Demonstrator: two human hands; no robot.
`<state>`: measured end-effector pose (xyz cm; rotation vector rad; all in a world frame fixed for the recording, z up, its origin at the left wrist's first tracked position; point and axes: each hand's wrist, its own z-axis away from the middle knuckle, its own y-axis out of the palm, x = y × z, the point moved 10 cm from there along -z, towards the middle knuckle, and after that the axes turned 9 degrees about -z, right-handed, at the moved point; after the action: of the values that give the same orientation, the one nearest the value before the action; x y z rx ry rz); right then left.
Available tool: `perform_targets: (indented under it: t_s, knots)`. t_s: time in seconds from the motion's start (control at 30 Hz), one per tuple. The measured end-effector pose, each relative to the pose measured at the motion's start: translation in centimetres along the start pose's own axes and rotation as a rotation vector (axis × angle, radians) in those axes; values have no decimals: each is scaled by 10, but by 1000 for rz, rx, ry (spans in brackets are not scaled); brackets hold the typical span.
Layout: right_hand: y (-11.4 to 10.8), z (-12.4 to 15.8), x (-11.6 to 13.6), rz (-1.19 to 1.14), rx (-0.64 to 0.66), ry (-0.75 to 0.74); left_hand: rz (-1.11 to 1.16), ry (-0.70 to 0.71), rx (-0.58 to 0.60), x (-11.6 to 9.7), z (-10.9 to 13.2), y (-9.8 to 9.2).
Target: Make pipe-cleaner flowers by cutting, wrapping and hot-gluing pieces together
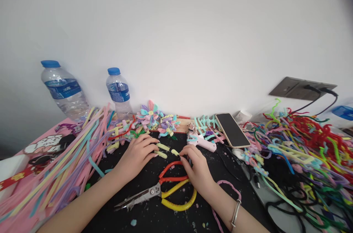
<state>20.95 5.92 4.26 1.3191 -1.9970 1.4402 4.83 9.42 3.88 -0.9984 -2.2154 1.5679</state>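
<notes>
My left hand (142, 151) lies palm down on the black mat (157, 218), its fingers apart. Its fingertips are beside two short pale yellow pipe cleaner pieces (163, 147), perhaps touching the nearer one. With thumb and index finger, my right hand (195, 165) pinches one end of another short pale yellow pipe cleaner piece (174, 152). Below both hands rest large scissors (154, 190), blades pointing left, one handle red and the other yellow. Just behind my right hand is a pale glue gun (202, 142).
Long pastel pipe cleaners (79, 152) spread over the left side. Pipe cleaner flowers (151, 113) sit at the back, beside two water bottles (118, 91). A phone (233, 130) leans at back right. Tangled colourful pipe cleaners (317, 152) and black cables (289, 196) cover the right.
</notes>
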Motion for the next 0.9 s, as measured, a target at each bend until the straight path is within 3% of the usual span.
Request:
perform_targets:
  t_s: [0.5,0.9]
  knots:
    - [1,0,-1,24,1,5,17,-22,96,-2,-4,10]
    - [-6,3,-3,125,-69,-17,64,7,45,-10,-3,5]
